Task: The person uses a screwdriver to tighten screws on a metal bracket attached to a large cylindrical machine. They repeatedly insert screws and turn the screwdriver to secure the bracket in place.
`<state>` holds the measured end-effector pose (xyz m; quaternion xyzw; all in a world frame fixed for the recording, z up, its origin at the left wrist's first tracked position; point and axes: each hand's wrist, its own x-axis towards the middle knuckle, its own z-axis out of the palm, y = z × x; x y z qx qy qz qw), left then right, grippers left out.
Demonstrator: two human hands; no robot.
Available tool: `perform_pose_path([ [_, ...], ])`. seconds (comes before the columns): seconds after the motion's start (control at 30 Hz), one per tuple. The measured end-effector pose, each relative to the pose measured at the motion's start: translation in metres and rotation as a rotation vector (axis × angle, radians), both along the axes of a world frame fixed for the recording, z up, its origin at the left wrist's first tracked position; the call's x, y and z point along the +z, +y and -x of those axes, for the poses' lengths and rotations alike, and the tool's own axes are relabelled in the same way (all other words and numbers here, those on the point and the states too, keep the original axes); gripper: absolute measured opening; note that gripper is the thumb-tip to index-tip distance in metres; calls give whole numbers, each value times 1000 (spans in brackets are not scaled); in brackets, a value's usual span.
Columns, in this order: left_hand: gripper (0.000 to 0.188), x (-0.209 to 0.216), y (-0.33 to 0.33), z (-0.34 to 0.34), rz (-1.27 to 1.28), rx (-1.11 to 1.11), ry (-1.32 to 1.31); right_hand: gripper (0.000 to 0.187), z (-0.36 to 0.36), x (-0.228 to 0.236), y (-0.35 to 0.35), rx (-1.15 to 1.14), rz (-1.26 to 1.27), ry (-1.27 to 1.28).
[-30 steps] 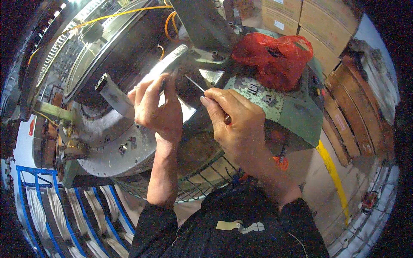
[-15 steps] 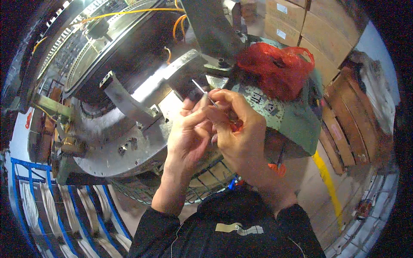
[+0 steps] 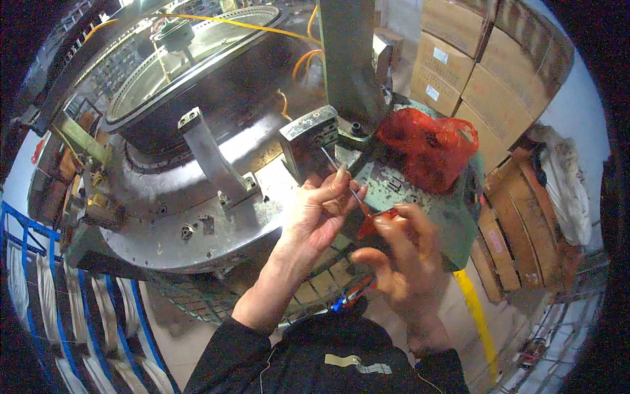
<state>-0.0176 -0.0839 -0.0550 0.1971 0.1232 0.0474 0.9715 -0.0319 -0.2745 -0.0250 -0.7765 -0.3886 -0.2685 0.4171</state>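
The left hand (image 3: 312, 223) is near the middle of the frame, palm turned partly up, with its thumb and fingers pinched together on the thin metal rod of a small tool (image 3: 360, 201). The tool sits in the middle of the frame and leans, with its bare tip up and to the left and its red handle (image 3: 394, 213) down and to the right. The right hand (image 3: 413, 259) is just right of the middle and a bit blurry. Its fingers are bent by the handle and its thumb sticks out away from them; I cannot tell how tightly it holds on. The tip of the tool shows in front of a dark metal block (image 3: 308, 138), but I cannot tell if they touch. The block stands on a big, round, shiny metal base (image 3: 157, 243). Left of the block, a bent metal arm (image 3: 213, 154) stands on the same base. A red plastic bag (image 3: 430, 148) sits right of the middle, on a green metal top (image 3: 384, 190) with worn paint. Brown boxes (image 3: 446, 59) are piled in the upper right. A blue rack (image 3: 46, 233) fills the lower left, and a yellow line (image 3: 476, 315) runs along the floor in the lower right.
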Motion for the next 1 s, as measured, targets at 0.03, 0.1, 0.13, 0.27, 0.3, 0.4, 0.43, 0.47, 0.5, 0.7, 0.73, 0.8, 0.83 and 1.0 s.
perform_pose_path([
  [0.03, 30, 0, -2, 1, 15, 18, -12, 44, -1, -4, 3, 34, 3, -13],
  [0.1, 34, 2, -7, 3, 42, 59, -53, 51, -5, -8, 7, -2, 10, -46],
  [0.13, 38, 3, -5, 2, 27, 18, -83, 50, -6, -9, 10, -21, -25, -3],
  [0.27, 44, 3, 1, 3, 13, -110, -229, 43, -1, -5, 10, 16, -154, 299],
  [0.3, 42, 2, 2, 4, 5, -108, -219, 42, 3, -4, 9, 73, -178, 484],
  [0.4, 33, -2, 2, 3, -10, -102, -148, 43, 9, -1, 2, 86, -83, 263],
  [0.43, 31, -3, 0, 2, 1, -97, -160, 42, 9, -2, 2, 70, -26, 175],
  [0.47, 29, -3, -1, 0, 11, -94, -173, 42, 7, -3, 4, 73, -32, 27],
  [0.5, 28, -2, -2, -2, 2, -82, -173, 41, 4, -5, 8, 67, -15, -100],
  [0.7, 43, 1, -6, 3, -65, -84, -191, 45, 1, -9, 12, -65, -4, -142],
  [0.73, 43, 0, -4, 2, -48, -90, -190, 42, 4, -9, 9, -44, -38, -120],
  [0.8, 40, -3, -1, -1, -34, -117, -193, 35, 12, -7, 3, -20, -85, -40],
  [0.83, 39, -4, 0, -2, -8, -135, -213, 35, 14, -7, 1, -9, -80, -111],
  [1.0, 36, -7, -3, -5, 25, -108, -192, 39, 9, -9, 3, 0, 66, -220],
])
